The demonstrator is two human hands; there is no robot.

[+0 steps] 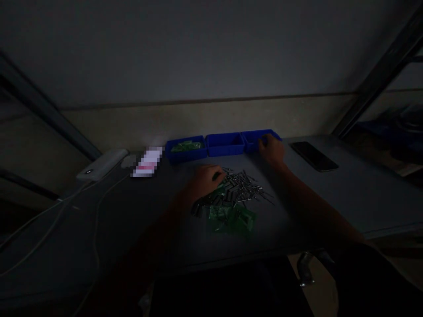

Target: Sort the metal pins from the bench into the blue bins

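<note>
The scene is very dim. My left hand (206,178) rests on the left edge of a pile of thin metal pins (243,187), fingers curled on something I cannot make out. Green plastic bags (233,219) lie in front of the pile. My right hand (271,149) reaches to the right blue bin (253,140), fingers bent at its rim; what it holds, if anything, is hidden. The middle blue bin (225,144) and the left blue bin (185,149), which holds green pieces, stand beside it.
A dark phone (313,155) lies at the right of the grey table (363,193). A white power bank (102,164) with cables (66,211) sits at the left, next to a pink and white packet (147,162). A wall stands behind the bins.
</note>
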